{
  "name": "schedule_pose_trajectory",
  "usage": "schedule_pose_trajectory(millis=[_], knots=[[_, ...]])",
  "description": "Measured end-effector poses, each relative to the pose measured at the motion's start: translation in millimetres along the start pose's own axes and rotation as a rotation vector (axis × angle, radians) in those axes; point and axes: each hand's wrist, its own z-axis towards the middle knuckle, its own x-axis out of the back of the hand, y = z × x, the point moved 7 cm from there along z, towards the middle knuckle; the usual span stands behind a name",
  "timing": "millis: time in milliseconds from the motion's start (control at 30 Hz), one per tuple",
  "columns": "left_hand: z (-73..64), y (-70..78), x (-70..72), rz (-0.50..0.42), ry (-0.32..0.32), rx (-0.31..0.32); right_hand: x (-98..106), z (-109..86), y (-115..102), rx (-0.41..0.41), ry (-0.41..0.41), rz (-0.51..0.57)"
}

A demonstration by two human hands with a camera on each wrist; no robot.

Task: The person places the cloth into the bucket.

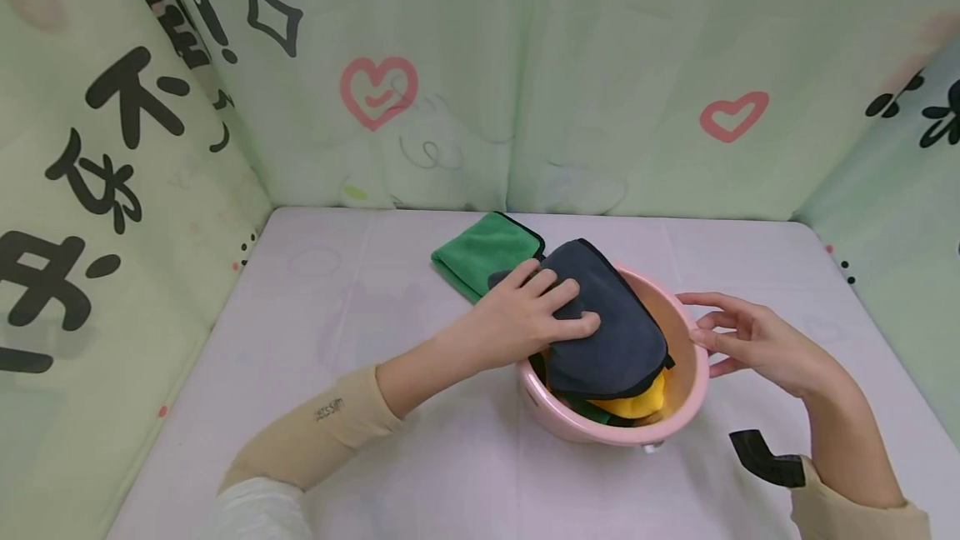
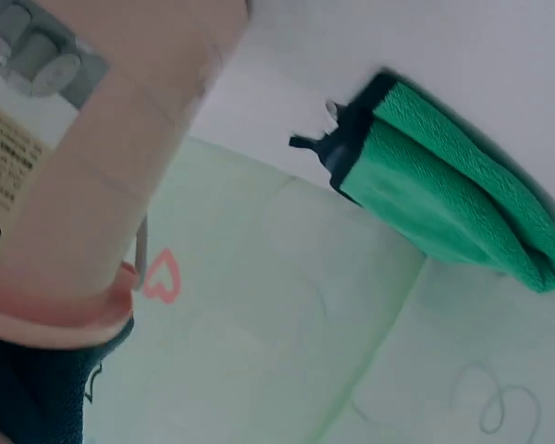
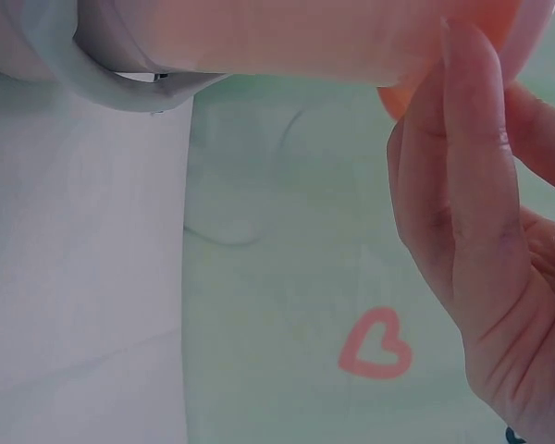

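Note:
A folded dark grey-blue cloth [image 1: 611, 323] with black edging lies slanted over the mouth of a pink bucket [image 1: 570, 427]. My left hand [image 1: 528, 315] grips this cloth by its left side; in the left wrist view only a dark part of the cloth [image 2: 37, 388] shows below the bucket rim. Under it, a yellow cloth [image 1: 637, 402] and some dark green fabric show inside the bucket. My right hand [image 1: 757, 340] holds the bucket's right rim between thumb and fingers; the right wrist view shows the thumb against the outer wall.
Behind the bucket, a folded green cloth [image 1: 483, 252] with black edging rests on the white-covered table [image 1: 375, 290]. Printed pale green curtains [image 1: 600, 65] rise at the back and both sides. A grey handle [image 3: 120, 88] hangs along the bucket.

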Motion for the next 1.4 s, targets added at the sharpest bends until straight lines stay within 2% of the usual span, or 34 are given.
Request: schedule_pose_trajectory(millis=[167,267,333,433,567,633,800,967,1033,1167,1400], knots=[[9.3,12.5,-4.7,0.009,0.036,-0.047,0.3,-0.4,0.0,0.001,0.004,-0.004],[15.6,19.1,-6.9,-0.009,0.023,-0.073,0.3,-0.7,-0.1,0.006,0.002,0.005],[18.8,22.7,-8.6,-0.031,-0.008,-0.091,0.1,-0.5,-0.1,0.011,0.001,0.01],[22.1,25.1,-13.1,-0.086,-0.089,-0.11,-0.1,0.1,0.0,0.017,0.0,0.017],[24.3,26.9,-23.4,-0.12,-0.239,-0.141,0.1,0.7,-0.2,0.024,0.001,0.013],[25.4,28.3,-29.3,-0.126,-0.309,-0.159,0.2,0.8,0.0,0.022,0.002,0.009],[29.1,34.9,-44.8,-0.127,-0.438,-0.204,0.5,0.8,1.2,0.003,0.008,0.0],[31.3,41.1,-59.9,-0.129,-0.582,-0.228,0.3,0.4,2.3,-0.012,0.009,-0.011],[31.5,42.6,-64.5,-0.135,-0.626,-0.23,0.2,0.3,2.4,-0.011,0.009,-0.011],[31.2,45.2,-70.1,-0.136,-0.674,-0.241,0.4,-0.1,2.3,-0.009,0.01,-0.015],[29.2,48.9,-79.4,-0.08,-0.794,-0.255,0.1,0.2,2.0,-0.005,0.009,-0.021]])
